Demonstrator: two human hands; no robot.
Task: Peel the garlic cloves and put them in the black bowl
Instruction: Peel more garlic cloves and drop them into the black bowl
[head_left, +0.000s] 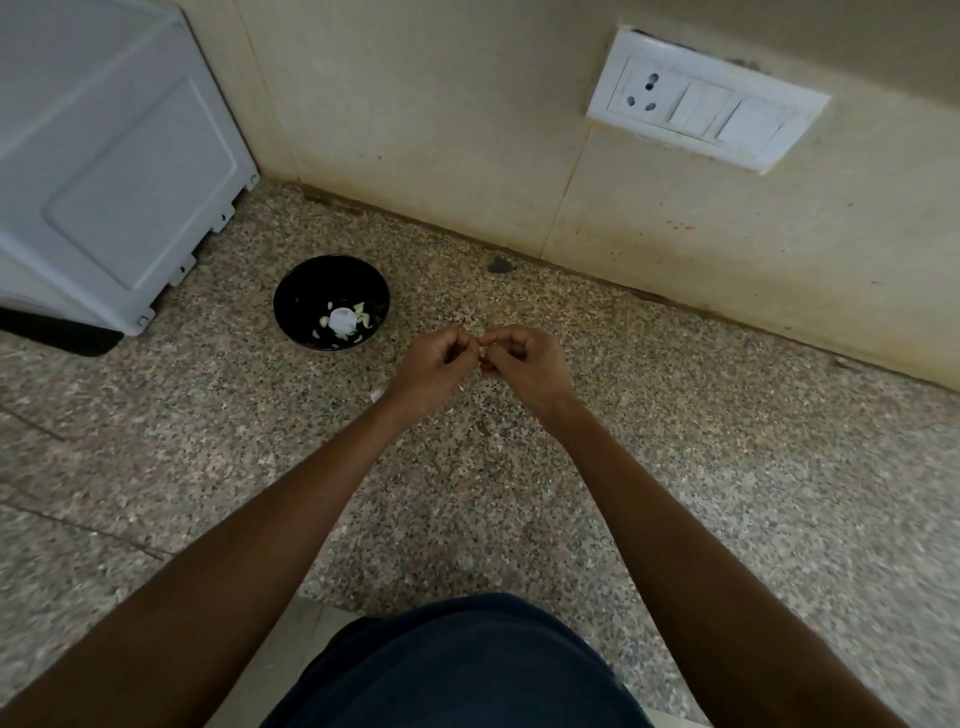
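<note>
Over the near middle of the speckled counter (675, 519), the left hand (434, 364) and the right hand (524, 364) meet, fingers curled, both pinching one small garlic clove (483, 352) between them. Farther left stands the black bowl (306, 283), peeled cloves (363, 317) inside.

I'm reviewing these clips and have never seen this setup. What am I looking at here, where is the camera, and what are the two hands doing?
There is no machine: a person wears one camera on the head, looking down at their own arms. The left hand and right hand meet over a speckled stone counter, fingers curled round something small between them, probably a garlic clove, though it is too small to be sure. To the left sits a black bowl with pale pieces inside. A white appliance stands in the corner, and a socket plate is on the wall.
</note>
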